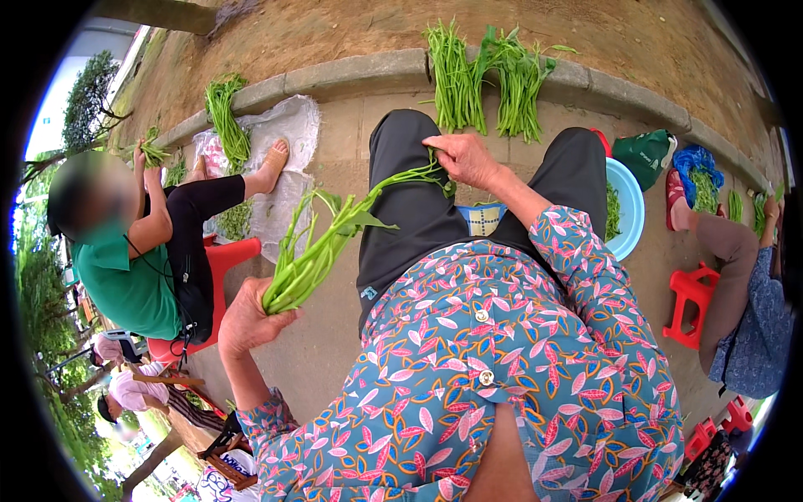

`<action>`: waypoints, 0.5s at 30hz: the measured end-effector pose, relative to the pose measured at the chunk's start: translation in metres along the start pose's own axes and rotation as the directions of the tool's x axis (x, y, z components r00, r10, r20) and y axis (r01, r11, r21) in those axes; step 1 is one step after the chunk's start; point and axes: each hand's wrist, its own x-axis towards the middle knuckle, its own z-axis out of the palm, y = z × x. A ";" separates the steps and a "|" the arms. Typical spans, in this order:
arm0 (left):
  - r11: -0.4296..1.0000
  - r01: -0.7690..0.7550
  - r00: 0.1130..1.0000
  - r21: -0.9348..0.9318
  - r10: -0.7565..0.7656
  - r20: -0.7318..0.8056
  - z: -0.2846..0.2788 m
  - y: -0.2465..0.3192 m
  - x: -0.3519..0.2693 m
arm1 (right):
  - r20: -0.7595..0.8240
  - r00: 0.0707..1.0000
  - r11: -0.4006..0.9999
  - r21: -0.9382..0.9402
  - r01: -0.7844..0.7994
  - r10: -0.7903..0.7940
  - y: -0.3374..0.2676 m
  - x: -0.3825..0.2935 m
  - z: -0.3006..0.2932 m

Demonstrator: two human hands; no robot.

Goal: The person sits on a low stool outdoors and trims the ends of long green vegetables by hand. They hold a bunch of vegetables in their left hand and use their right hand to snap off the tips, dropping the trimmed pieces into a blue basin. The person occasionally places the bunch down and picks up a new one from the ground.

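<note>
My left hand (pixel 251 317) grips a small bunch of long green leafy vegetable stems (pixel 310 270) by one end. A thin stem runs from it across my left knee to my right hand (pixel 467 160). There my thumb and fingertips pinch its far end, where small leaves hang. Past my knees, two larger bundles of stems, one on the left (pixel 457 88) and one on the right (pixel 519 88), lean on a stone kerb (pixel 364 72). By my right leg, a light blue plastic basin (pixel 630 210) holds short green pieces (pixel 612 213).
On the left, a person in green (pixel 125 288) sits on a red plastic stool (pixel 229 257), handling stems beside a white woven sheet (pixel 292 150). On the right are a dark green bag (pixel 643 157), a blue plastic bag (pixel 693 166), a red stool (pixel 690 304) and another seated person (pixel 753 314).
</note>
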 end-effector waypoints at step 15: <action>0.207 -0.279 0.903 -0.938 0.389 -0.183 0.013 0.061 0.061 | -0.162 0.968 0.981 0.065 -0.182 0.190 0.003 -0.021 -0.070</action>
